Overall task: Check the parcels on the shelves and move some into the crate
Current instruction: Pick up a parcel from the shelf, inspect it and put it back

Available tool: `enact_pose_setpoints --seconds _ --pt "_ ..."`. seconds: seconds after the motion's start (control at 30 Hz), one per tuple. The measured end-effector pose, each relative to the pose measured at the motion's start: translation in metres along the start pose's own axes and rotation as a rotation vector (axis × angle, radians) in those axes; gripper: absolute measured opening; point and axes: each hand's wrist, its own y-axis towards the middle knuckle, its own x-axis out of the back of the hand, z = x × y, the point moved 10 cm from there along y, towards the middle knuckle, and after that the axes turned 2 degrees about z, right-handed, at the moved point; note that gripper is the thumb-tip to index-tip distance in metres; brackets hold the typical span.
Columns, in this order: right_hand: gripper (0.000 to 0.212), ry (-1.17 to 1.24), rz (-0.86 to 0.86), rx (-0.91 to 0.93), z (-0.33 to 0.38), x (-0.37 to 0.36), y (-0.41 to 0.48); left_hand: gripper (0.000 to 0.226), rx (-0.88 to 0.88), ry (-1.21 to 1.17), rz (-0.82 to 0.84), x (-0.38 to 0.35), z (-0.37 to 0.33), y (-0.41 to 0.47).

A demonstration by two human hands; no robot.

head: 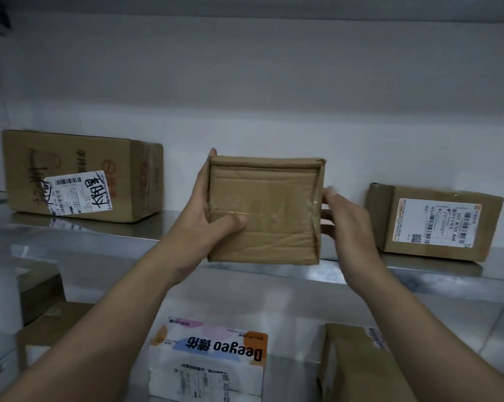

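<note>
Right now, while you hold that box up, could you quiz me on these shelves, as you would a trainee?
1. True or false: the small box held between the left hand and the right hand shows a white label on the side facing us.
2. Fill in: the tissue pack lies ___ the small box.
3. Whose label bears black handwriting? A left box, B small box, C tissue pack.
Key: 1 false; 2 below; 3 A.

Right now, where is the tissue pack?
Head view, bottom centre: the tissue pack lies on the lower shelf, below the taped box in the left hand, with a brown box just to its right.
</note>
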Motion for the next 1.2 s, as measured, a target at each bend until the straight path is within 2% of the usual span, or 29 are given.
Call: enact_pose_setpoints --seconds 0.07,0.2,0.47,0.67,0.83,0.9,1.03,1.13,1.2 --pt "0.053 0.058 0.071 -0.029 0.002 -0.004 -0.004 0.107 0.011 0.028 -0.012 -0.004 -0.005 -0.002" --pt "0.073 -0.121 0.116 0.047 0.007 -0.01 -0.015 0.098 0.027 0.089 -0.014 -0.013 -0.009 -0.004" --pt "0.045 -0.095 0.092 0.079 0.006 -0.009 -0.019 0.098 0.023 0.099 -0.001 -0.021 -0.005 -0.006" --pt "0.057 -0.115 0.092 0.073 0.008 -0.009 -0.019 0.096 0.032 0.105 -0.006 -0.02 -0.005 -0.006" --pt "0.074 -0.232 0.1 0.107 0.019 -0.008 -0.023 0.077 0.076 0.11 -0.016 -0.01 -0.002 -0.011" --pt "0.079 -0.269 0.145 0.12 0.028 -0.011 -0.021 0.073 0.044 0.1 -0.02 -0.003 -0.008 -0.009" --pt "0.089 -0.311 0.253 0.194 0.052 -0.018 -0.019 0.057 -0.07 -0.109 -0.11 0.01 -0.036 -0.005" --pt "0.095 -0.319 0.366 0.247 0.063 -0.026 -0.019 0.072 -0.104 -0.143 -0.145 0.015 -0.053 -0.002" --pt "0.1 -0.297 0.461 0.246 0.064 -0.032 -0.02 0.072 -0.084 -0.119 -0.19 0.021 -0.052 0.001"
